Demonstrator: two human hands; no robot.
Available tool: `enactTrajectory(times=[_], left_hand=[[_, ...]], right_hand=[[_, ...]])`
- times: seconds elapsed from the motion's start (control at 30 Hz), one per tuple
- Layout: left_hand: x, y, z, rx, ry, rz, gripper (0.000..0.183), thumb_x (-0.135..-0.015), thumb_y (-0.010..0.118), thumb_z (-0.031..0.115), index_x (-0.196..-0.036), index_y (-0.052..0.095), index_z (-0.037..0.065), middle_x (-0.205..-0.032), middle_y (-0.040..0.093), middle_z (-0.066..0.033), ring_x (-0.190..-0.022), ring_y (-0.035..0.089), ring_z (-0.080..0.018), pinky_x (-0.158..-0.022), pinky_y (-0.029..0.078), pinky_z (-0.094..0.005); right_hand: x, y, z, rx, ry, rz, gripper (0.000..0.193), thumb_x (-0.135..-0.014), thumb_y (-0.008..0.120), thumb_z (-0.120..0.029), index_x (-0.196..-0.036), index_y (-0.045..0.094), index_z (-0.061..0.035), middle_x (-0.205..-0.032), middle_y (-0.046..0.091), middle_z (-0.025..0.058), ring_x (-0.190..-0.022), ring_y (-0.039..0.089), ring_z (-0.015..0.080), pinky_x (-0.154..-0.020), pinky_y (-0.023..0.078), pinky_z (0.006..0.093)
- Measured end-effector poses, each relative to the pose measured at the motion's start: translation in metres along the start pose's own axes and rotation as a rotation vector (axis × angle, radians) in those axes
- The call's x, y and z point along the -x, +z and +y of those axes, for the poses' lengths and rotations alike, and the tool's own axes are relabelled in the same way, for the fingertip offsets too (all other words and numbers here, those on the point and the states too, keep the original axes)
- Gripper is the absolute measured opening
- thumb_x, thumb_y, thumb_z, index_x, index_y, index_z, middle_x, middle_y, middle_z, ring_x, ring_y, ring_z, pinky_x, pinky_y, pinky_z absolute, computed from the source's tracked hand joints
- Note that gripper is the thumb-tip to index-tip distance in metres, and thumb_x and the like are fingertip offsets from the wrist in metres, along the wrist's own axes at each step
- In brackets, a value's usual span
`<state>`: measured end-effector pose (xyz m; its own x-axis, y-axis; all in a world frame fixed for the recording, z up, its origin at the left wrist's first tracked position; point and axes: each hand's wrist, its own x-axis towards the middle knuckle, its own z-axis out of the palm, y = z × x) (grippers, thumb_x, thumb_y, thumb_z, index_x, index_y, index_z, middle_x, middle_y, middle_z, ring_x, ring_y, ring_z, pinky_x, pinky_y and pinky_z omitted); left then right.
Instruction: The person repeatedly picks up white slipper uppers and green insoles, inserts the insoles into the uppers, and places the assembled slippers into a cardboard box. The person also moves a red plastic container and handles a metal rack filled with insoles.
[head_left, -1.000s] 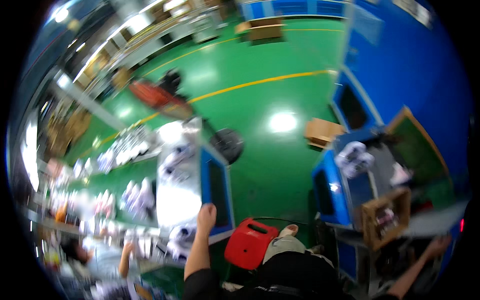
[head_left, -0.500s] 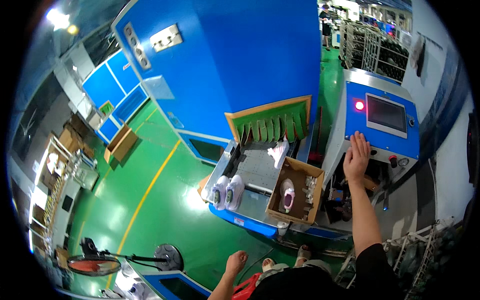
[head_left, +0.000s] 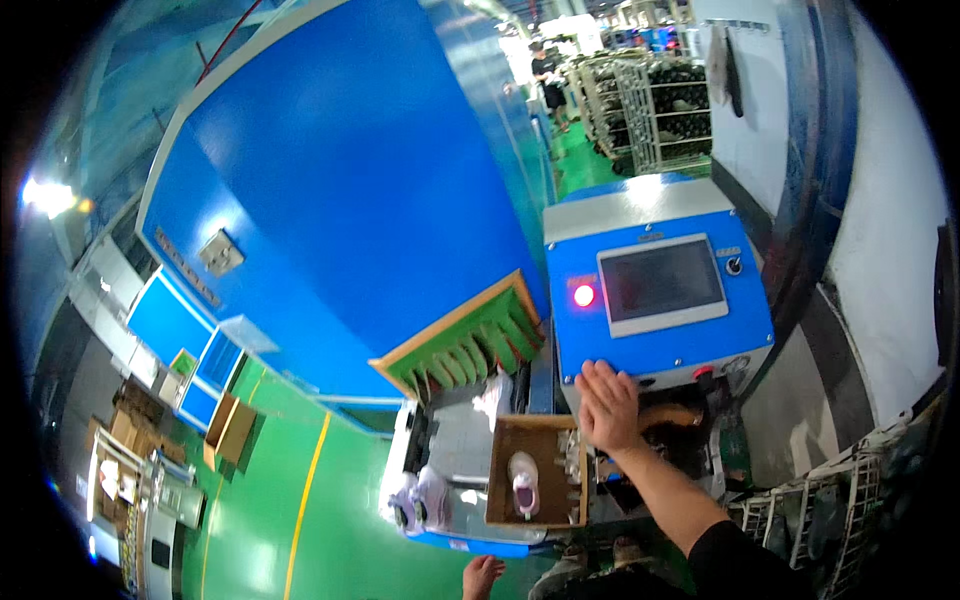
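Note:
My right hand [head_left: 608,408] rests flat with fingers stretched out at the lower front edge of a blue control box [head_left: 660,350], holding nothing. Above it on that box are a dark touchscreen [head_left: 662,282] in a pale frame and a lit red lamp [head_left: 584,295]. Low down near the bottom edge, my left hand [head_left: 483,577] hangs with fingers loosely bent and nothing visible in it. Between my hands stands a cardboard box [head_left: 497,475] with a light sneaker [head_left: 523,482] inside. A pair of pale sneakers [head_left: 420,498] stands left of it on the machine's table.
A large blue machine [head_left: 330,180] rises ahead, its opening hung with green strip flaps [head_left: 470,352]. Partly past the flaps lies another pale shoe [head_left: 493,395]. A red knob [head_left: 704,374] sits right of my hand. Wire racks [head_left: 650,120] and a person [head_left: 548,80] are far back.
My view has swung right and nearer the control box, so the screen looks larger. My right hand stays at the box's edge. My left hand remains low, now less in view.

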<state>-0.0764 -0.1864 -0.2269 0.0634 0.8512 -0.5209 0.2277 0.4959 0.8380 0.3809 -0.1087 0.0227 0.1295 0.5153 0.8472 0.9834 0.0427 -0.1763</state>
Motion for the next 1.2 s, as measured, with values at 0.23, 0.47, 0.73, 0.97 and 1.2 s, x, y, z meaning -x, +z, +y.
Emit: enactTrajectory(times=[0.23,0.47,0.73,0.97,1.2], left_hand=[[-0.134,-0.01,0.046,0.041,-0.029,-0.016,0.03,-0.097,0.058,0.023,-0.098,0.068,-0.005,-0.083,0.073,-0.0122,-0.071,0.069,-0.0183,-0.062,0.053,-0.0291],[-0.269,0.031,0.146,0.002,0.04,-0.149,0.034,-0.095,0.062,0.026,-0.112,0.06,-0.004,-0.08,0.071,-0.0119,-0.064,0.066,-0.0182,-0.053,0.049,-0.0296],[-0.416,0.118,0.21,-0.397,-0.083,-0.162,0.122,-0.078,0.082,0.053,-0.159,0.008,0.0,-0.109,0.063,-0.0184,-0.077,0.063,-0.0231,-0.055,0.05,-0.0377],[-0.472,0.169,0.14,-0.429,0.168,-0.389,0.118,-0.084,0.08,0.031,-0.158,-0.005,-0.001,-0.134,0.053,-0.0312,-0.114,0.06,-0.0378,-0.091,0.051,-0.0437],[-0.505,0.078,0.131,-0.222,0.749,-0.312,0.071,-0.095,0.065,0.021,-0.152,0.024,0.007,-0.11,0.061,-0.0167,-0.084,0.066,-0.0277,-0.056,0.057,-0.0347]], right_hand=[[-0.004,0.001,0.0,0.074,-0.015,0.059,0.037,-0.093,0.056,-0.012,-0.128,0.068,-0.0086,-0.144,0.06,0.0064,-0.141,0.047,0.0215,-0.122,0.024,0.044],[-0.004,0.022,0.0,0.171,-0.023,0.168,0.029,-0.093,0.056,-0.011,-0.118,0.07,-0.0097,-0.134,0.064,0.0085,-0.132,0.054,0.0258,-0.12,0.026,0.0451],[0.004,0.037,-0.006,0.314,0.043,0.23,0.023,-0.096,0.049,-0.015,-0.115,0.062,-0.0111,-0.131,0.063,0.0091,-0.131,0.052,0.0269,-0.119,0.025,0.0492],[0.013,0.034,-0.005,0.473,0.027,0.144,0.022,-0.101,0.041,-0.02,-0.111,0.053,-0.0049,-0.129,0.058,0.0144,-0.128,0.05,0.0324,-0.118,0.024,0.0541],[-0.004,0.051,-0.017,0.383,0.052,0.223,0.02,-0.1,0.043,-0.017,-0.112,0.055,-0.0061,-0.129,0.06,0.0132,-0.129,0.051,0.0314,-0.12,0.022,0.0518]])
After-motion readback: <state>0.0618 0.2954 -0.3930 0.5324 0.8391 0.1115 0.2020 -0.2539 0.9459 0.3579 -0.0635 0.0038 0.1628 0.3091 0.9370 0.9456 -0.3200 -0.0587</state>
